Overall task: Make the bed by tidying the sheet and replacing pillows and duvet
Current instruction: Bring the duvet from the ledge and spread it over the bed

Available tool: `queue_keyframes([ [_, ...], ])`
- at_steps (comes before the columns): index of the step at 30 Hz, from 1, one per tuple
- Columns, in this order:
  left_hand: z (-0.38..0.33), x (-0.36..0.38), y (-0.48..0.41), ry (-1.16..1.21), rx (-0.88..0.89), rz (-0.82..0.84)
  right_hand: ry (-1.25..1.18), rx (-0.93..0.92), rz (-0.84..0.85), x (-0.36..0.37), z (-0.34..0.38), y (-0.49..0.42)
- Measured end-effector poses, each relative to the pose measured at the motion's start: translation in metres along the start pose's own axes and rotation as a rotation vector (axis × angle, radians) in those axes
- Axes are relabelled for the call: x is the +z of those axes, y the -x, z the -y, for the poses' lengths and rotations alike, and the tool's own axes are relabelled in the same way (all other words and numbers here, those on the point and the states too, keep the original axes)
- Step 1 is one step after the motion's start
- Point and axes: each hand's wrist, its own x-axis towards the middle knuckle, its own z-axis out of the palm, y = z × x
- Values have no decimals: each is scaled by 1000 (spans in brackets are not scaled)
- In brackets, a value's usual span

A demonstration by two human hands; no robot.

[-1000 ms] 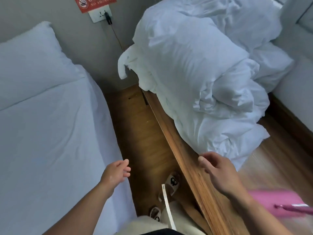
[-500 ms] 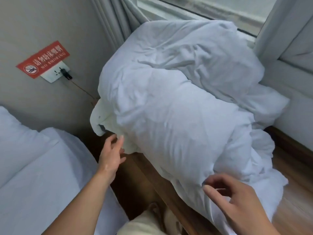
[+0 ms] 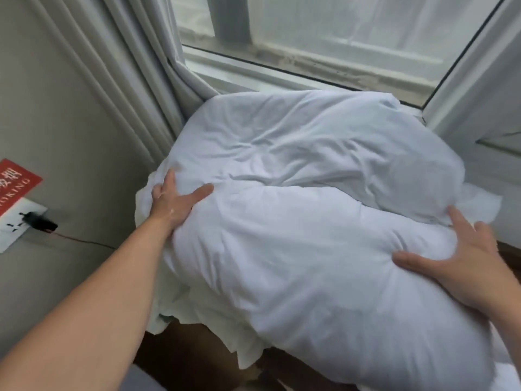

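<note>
Plump white pillow (image 3: 310, 263) at centre, lying crosswise, with a second pillow (image 3: 296, 136), rumpled, just behind it toward 12 o'clock and up against the window sill (image 3: 253, 71). Left hand (image 3: 174, 201) at 9 o'clock, laid on the left end of the white pillow, forefinger straight along the edge, thumb stretched across the top toward 3 o'clock. Other fingers hidden behind the fabric, no curl to be seen. Right hand (image 3: 462, 261) at 4 o'clock, spread flat and pressed into the right end of the same pillow, fingers straight, thumb pointing toward 9 o'clock, filling dented under the palm. Loose white fabric (image 3: 180, 303) hanging beneath at 7 o'clock over a dark wooden surface (image 3: 186, 354). Grey curtain (image 3: 158, 88) in folds at 10 o'clock, touching the rear pillow's near corner. Window (image 3: 338, 32) from 12 to 1 o'clock. Far out at 9 o'clock on the wall, red no-smoking sign (image 3: 17, 182) above a white socket (image 3: 11, 230), with a black plug (image 3: 39, 222) and thin red cable (image 3: 84, 241).
</note>
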Motion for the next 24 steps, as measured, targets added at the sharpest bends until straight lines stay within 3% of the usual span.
queue_keyframes([
  [4,3,6,-34,-122,-32,135,-43,117,59,10,-9,-16],
  [9,15,25,-53,-51,-71,296,-164,-60,33,22,-9,-24],
  [14,28,39,-47,128,3,429,-245,-132,43,33,-11,-26],
  [24,43,49,47,150,56,236,-474,-176,20,45,-26,10],
])
